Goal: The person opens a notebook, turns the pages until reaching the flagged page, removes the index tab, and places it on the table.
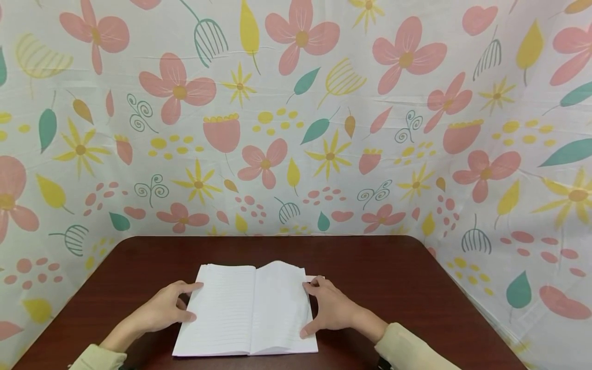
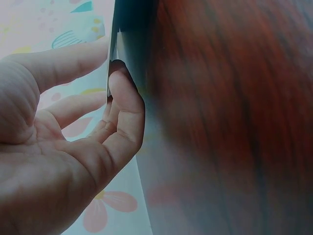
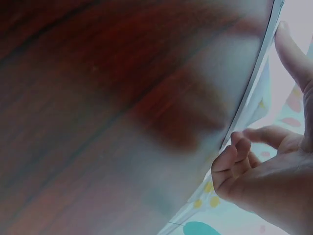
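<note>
An open notebook [image 1: 222, 313] with lined pages lies on the table, its right page slightly raised and wavy. My left hand [image 1: 159, 308] grips its left edge, thumb and index finger on the page. In the left wrist view, other fingers of the left hand [image 2: 73, 142] curl behind the thin notebook edge [image 2: 113, 41]. At the right edge, my right hand [image 1: 336, 309] has its thumb on the lower page and its index finger near the top. The right wrist view shows the right hand [image 3: 266, 178] with bent fingers against the notebook edge [image 3: 252, 81].
The dark reddish-brown table [image 1: 370, 262] has rounded far corners. A white curtain [image 1: 296, 133] with flowers and leaves hangs behind it and along both sides. A small pinkish piece [image 1: 315, 278] sticks out beyond the notebook's upper right edge.
</note>
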`<state>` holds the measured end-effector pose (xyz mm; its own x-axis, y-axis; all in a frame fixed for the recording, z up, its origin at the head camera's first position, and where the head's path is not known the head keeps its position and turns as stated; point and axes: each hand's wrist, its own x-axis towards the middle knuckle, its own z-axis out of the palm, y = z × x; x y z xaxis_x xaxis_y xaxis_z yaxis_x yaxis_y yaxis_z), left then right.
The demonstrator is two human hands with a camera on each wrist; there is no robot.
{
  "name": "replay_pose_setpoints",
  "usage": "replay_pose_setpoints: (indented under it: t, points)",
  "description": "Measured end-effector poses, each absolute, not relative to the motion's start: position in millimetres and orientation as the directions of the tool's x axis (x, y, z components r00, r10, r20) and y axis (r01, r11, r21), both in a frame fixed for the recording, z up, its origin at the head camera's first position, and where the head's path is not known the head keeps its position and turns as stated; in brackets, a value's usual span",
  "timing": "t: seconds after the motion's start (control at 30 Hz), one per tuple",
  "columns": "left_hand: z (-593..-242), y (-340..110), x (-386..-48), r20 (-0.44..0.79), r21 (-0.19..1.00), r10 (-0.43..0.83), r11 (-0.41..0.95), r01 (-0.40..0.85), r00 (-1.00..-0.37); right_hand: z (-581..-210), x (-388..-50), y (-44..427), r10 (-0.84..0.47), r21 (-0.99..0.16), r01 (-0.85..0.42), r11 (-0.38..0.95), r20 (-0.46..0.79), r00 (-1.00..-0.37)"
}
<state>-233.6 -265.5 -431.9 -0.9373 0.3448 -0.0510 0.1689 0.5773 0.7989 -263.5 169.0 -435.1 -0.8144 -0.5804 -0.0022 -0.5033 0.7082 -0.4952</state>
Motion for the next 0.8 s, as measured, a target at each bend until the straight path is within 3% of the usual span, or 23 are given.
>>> replay_pose_setpoints:
  t: [0.5, 0.8]
  points:
    - [-432.7, -267.9, -235.6, -0.052, 0.785, 0.345, 0.594, 0.175, -0.937, -434.4, -268.8, 166.0, -0.558, -0.63, -0.503, 0.592, 0.131, -0.82]
    - [-431.6, -267.1, -234.1, -0.048, 0.786, 0.341, 0.592, 0.175, -0.939, -431.3, -266.6, 167.5, -0.579, -0.68, -0.507, 0.53, 0.147, -0.802]
